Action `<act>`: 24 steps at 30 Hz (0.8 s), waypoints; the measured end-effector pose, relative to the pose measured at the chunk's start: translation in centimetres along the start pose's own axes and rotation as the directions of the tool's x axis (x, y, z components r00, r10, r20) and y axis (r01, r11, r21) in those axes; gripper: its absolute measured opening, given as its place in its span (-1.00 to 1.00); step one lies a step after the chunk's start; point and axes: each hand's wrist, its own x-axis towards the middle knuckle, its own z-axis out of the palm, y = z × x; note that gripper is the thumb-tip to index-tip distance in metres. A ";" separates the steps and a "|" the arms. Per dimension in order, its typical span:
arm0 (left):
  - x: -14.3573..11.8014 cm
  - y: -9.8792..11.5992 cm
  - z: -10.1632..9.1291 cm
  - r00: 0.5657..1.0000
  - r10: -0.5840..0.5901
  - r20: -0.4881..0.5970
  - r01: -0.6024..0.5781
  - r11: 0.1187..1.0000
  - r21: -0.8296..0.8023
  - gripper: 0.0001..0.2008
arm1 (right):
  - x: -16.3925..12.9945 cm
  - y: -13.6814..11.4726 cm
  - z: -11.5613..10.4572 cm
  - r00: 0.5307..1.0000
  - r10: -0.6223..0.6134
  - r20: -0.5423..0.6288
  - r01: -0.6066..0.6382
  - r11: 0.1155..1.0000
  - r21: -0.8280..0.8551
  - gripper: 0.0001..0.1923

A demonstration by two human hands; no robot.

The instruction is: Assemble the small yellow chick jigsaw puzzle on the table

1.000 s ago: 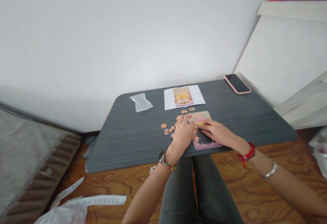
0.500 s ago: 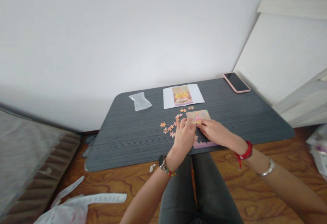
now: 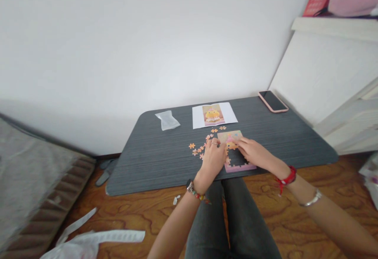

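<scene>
Two hands meet over a small jigsaw puzzle (image 3: 236, 150) that lies flat on the dark table (image 3: 153, 160), near the edge closest to the person. The left hand (image 3: 213, 157) rests at the puzzle's left border, its fingers (image 3: 215, 144) curled and pointing away from the body; whether they pinch a piece cannot be told, since the fingertips are too small to read. The right hand (image 3: 253, 152) lies across the puzzle from the right side, palm down, its fingers (image 3: 239, 141) stretched toward the upper middle of the picture, pressing on it or just above it; no piece shows between them.

Most of the upper part of the puzzle is filled in, while a dark unfilled gap shows lower down, between the two hands. The puzzle's long axis runs away from the person. Loose pieces (image 3: 199, 148) are scattered just left of the puzzle and beyond it, so the left hand is the nearer one to them, touching or almost touching the closest.

Farther back lie a reference picture (image 3: 213, 115), a clear plastic bag (image 3: 167, 120) and a phone (image 3: 272, 101).
</scene>
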 end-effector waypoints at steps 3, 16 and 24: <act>-0.2 -0.6 -0.7 0.993 -0.063 -0.095 0.055 0.995 -0.086 -0.79 | -1.9 1.4 -0.1 0.969 0.171 -0.179 -0.155 0.983 0.104 -0.67; -8.4 -6.1 -2.6 0.932 -0.246 -0.268 0.229 0.969 -0.096 -0.83 | -5.8 2.4 1.4 0.885 0.354 -0.303 -0.226 0.894 0.387 -0.71; -8.9 -6.2 -2.4 0.919 -0.275 -0.282 0.241 0.959 -0.149 -0.86 | -6.2 2.5 1.4 0.875 0.365 -0.319 -0.234 0.894 0.382 -0.73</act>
